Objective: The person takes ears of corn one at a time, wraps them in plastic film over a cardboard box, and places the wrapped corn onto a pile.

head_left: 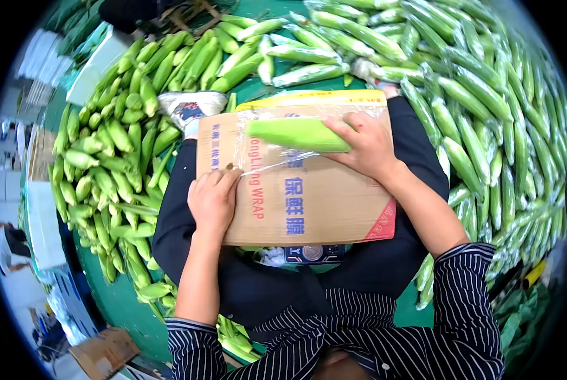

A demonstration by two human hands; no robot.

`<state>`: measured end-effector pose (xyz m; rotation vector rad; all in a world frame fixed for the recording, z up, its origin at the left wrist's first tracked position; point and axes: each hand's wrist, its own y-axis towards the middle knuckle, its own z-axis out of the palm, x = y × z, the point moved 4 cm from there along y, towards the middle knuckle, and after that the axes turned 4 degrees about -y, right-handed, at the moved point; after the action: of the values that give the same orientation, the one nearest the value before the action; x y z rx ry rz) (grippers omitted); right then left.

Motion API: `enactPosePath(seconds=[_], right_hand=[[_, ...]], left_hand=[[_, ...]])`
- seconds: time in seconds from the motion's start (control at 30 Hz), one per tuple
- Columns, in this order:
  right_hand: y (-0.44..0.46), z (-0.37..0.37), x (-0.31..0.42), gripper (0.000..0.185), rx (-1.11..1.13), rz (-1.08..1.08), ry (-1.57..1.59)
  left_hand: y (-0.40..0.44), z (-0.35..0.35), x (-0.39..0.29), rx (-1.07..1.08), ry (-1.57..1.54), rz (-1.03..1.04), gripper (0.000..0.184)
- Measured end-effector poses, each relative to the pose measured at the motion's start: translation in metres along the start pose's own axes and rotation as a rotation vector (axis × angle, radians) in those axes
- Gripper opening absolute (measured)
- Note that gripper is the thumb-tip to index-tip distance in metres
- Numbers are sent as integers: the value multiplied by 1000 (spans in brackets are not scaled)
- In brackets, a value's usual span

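Nr carton's (pixel 340 212) top edge, R hand (pixel 364 147) grips cob (pixel 296 134); at left edge, L hand (pixel 212 197) pinches film (pixel 267 164): best taut, w/o creases.

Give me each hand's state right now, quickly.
Left hand: fingers curled at the clear film; whether it pinches it cannot be told.
Right hand: closed, holding one end of a green ear of corn.
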<state>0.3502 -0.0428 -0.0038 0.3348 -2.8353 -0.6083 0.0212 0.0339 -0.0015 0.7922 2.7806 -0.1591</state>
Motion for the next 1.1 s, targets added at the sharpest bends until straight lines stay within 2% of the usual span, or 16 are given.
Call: enactPosePath(seconds=[0.07, 0.1, 0.2, 0.23, 0.3, 0.33, 0.43, 0.5, 0.57, 0.63, 0.7, 0.73, 0.83, 0.97, 1.03, 1.1], right_hand=[[-17, -18, -18, 78, 118, 53, -86], [27, -2, 28, 76, 68, 16, -31], [-2, -32, 67, 70, 339, 38, 133], [-11, -32, 84, 70, 373, 48, 189], [-21, -30, 112, 71, 443, 33, 293], [-25, -27, 121, 69, 547, 59, 294], [-4, -47, 116, 70, 451, 1, 8], [9, -56, 104, 71, 245, 64, 9], [25, -65, 92, 73, 56, 86, 27], [34, -44, 76, 73, 117, 82, -37], [45, -11, 45, 74, 53, 70, -169], [55, -5, 25, 73, 103, 136, -149], [69, -3, 1, 61, 204, 245, 60], [53, -12, 17, 60, 461, 241, 384], [47, -36, 26, 60, 645, 311, 402], [67, -56, 16, 54, 974, 293, 201]], left_hand=[[0, 23, -21, -95, -74, -9, 14], [-2, -24, 33, -339, -243, -22, 13], [-50, -4, 16, -681, -1162, -97, 14], [-63, 4, 12, -723, -1255, -125, 18], [-81, 14, -23, -559, -1086, -79, 19], [-76, 13, -49, -447, -821, 96, 27], [-36, 19, -78, -211, -372, 287, 50], [24, 6, -92, -313, -83, 315, 46], [99, -15, -105, -566, 32, 371, 36], [167, -18, -119, -369, 42, 240, 32], [169, -14, -132, -206, -295, 216, 31], [165, -12, -134, -121, -455, 203, 30], [103, 6, -124, -521, -105, 582, 33], [74, -1, -115, -599, -29, 772, 39], [70, -8, -122, -437, -86, 759, 38], [67, -15, -134, -41, -104, 609, 35]])
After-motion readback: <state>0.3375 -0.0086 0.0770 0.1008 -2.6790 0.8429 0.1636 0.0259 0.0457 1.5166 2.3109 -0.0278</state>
